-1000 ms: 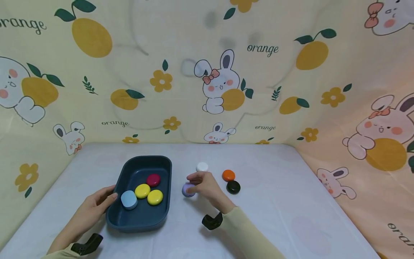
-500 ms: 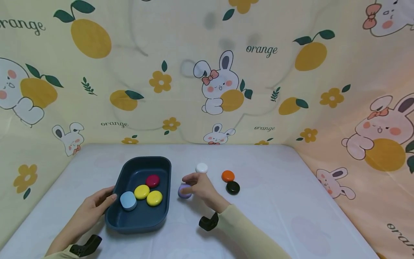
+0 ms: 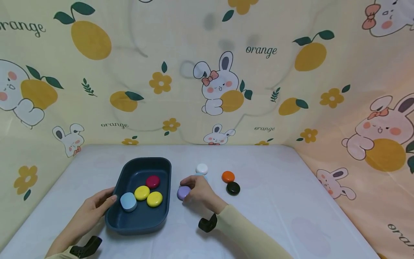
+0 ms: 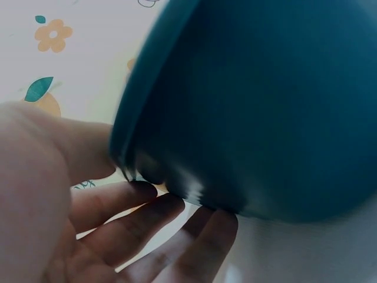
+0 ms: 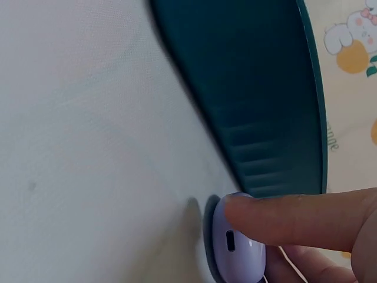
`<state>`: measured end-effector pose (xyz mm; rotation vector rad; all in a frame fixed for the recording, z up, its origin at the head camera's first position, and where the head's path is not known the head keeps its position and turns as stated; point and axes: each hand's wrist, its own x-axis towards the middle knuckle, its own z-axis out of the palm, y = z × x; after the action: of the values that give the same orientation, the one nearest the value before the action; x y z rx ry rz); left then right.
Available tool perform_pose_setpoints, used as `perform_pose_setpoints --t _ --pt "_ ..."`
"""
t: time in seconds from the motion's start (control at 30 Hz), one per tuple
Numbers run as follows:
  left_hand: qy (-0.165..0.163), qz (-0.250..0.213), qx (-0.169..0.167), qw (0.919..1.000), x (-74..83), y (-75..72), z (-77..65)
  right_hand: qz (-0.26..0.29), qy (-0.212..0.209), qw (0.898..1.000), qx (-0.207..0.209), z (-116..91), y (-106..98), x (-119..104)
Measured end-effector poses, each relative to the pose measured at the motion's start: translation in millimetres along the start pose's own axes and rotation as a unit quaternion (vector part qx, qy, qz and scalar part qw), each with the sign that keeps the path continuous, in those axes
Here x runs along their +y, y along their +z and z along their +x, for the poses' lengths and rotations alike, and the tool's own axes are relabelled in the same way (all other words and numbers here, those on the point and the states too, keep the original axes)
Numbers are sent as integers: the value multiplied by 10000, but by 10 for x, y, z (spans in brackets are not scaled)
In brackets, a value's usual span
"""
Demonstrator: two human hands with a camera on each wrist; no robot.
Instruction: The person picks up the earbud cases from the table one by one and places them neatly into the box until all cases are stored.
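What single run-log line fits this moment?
left hand: touches tray | right hand: pinches purple case | beside tray

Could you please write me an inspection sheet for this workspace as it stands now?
Surface: white table, covered with a pale cloth.
Job's things: purple case beside the dark blue tray, outside it on the cloth; the tray holds a red case, two yellow cases and a light blue case.
Clutter: white case, orange case and black case on the table right of the tray.
Hands: right hand pinches the purple case; left hand rests open against the tray's left wall.
Cables: nothing seen.
Surroundings: printed fabric backdrop with rabbits and oranges on three sides.
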<state>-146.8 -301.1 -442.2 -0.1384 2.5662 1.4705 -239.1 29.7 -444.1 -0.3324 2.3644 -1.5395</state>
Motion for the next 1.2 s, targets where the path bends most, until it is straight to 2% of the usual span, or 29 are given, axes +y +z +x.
perform_pose_setpoints --t 0.2,0.63,1.2 --pt "-55 18 -12 10000 6 4 10 113 -50 9999 15 9 -15 36" --pt "-145 26 3 9999 0 3 23 -202 -252 9992 -224 70 -36 92" --pt "-53 3 -49 10000 -4 6 4 260 -211 9993 -182 54 -90 97"
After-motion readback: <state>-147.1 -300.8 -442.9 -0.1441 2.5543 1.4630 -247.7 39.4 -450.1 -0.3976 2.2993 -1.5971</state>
